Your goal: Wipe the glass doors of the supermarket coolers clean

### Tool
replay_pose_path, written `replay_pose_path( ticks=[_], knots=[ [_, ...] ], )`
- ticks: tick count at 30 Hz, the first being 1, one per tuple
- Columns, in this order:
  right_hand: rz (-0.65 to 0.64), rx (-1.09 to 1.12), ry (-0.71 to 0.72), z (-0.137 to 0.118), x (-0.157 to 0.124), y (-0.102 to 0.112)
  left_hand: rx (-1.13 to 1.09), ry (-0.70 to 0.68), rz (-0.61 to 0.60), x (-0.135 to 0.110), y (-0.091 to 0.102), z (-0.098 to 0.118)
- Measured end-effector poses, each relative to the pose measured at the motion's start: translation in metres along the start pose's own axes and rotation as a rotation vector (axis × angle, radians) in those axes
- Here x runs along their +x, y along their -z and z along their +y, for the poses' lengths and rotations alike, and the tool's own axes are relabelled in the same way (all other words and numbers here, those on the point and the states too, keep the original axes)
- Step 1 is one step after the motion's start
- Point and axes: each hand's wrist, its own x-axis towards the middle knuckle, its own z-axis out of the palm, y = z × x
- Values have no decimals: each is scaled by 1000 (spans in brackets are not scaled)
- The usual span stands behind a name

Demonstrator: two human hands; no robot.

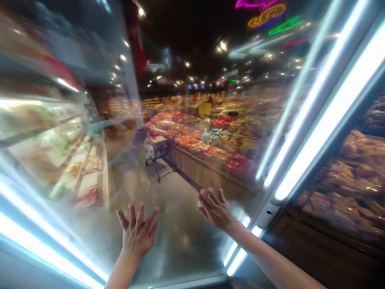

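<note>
Glass pane (177, 245) stood ahead of the left hand (138, 233) and right hand (215, 208); the right was nearer its lit side edge.
From my remote station I judged the pane's long axis to follow the bright tube (315, 138), slanting up and away to the right of the right hand. Seen through the glass, a wood-sided display (192, 166) ran beyond both hands, with a cart (156, 146) at its end, ahead of the left hand. Left fingers were spread wide, palm toward the pane; right fingers were bent, partly fanned. I could not tell whether the right hand held anything; contact looked likely, unconfirmed.
</note>
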Motion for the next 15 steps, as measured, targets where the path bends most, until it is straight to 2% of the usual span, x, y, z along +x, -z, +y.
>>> replay_pose_path(
  ticks=[3, 6, 10, 13, 15],
  knots=[
    [20, -35, -142, 24, -13, 8, -39, -52, 17, 15, -9, 36],
    [39, -51, -177, 23, -37, 14, -59, -98, 39, 26, -16, 60],
    [90, -79, -143, 15, -66, 12, -53, -144, 41, 16, -25, 68],
    [114, -111, -260, 20, -73, 5, -9, -157, 35, 1, -31, 68],
    [115, -104, -334, 19, -72, 3, 41, -145, 24, 1, -31, 66]
  ],
)
